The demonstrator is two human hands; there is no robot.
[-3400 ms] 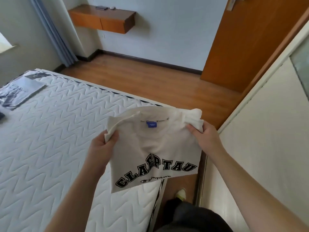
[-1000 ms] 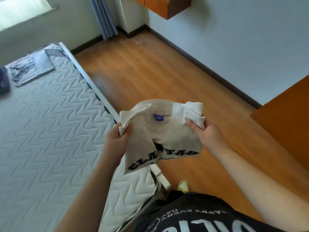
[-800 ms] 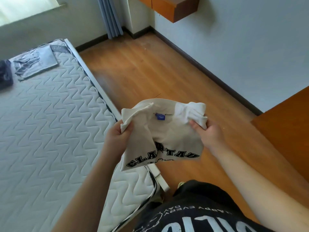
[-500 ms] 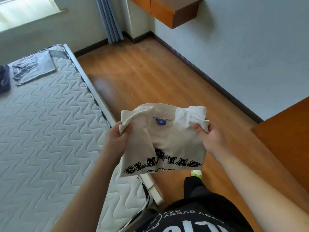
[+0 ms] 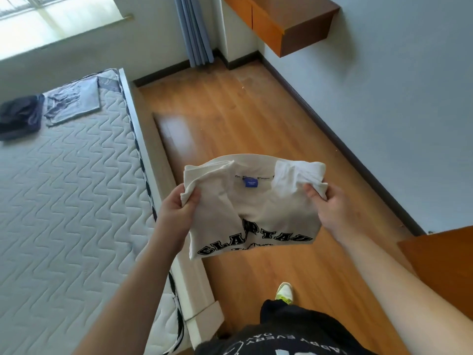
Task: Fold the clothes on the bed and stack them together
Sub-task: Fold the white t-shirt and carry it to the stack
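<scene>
Left hand [image 5: 179,211]: fingers and thumb curled tight, pinching the left upper corner of a folded cream T-shirt [image 5: 256,211]. Right hand [image 5: 330,208]: thumb on top and fingers beneath, clamped on the right upper corner, where the cloth bunches.

T-shirt: held in the air between the two hands, over the floor just beside the bed edge, touching neither. Folded into a compact panel; blue neck label [image 5: 250,183] midway between the hands near the top; black arched lettering along the lower edge below both hands; a crease runs down from the left hand's corner.

Bed [image 5: 64,213]: left of the left hand, bare quilted mattress.

Grey folded garment [image 5: 73,101]: well beyond the left hand, at the mattress's far corner. Dark garment [image 5: 19,116]: bunched, just left of the grey one, touching it.

Wooden floor [image 5: 243,119]: beyond and beneath both hands. Person's shoe [image 5: 284,293]: below the right hand, on the floor.

Wall-mounted wooden cabinet [image 5: 281,24]: far beyond the right hand. Blue curtain [image 5: 194,29]: just left of it.
</scene>
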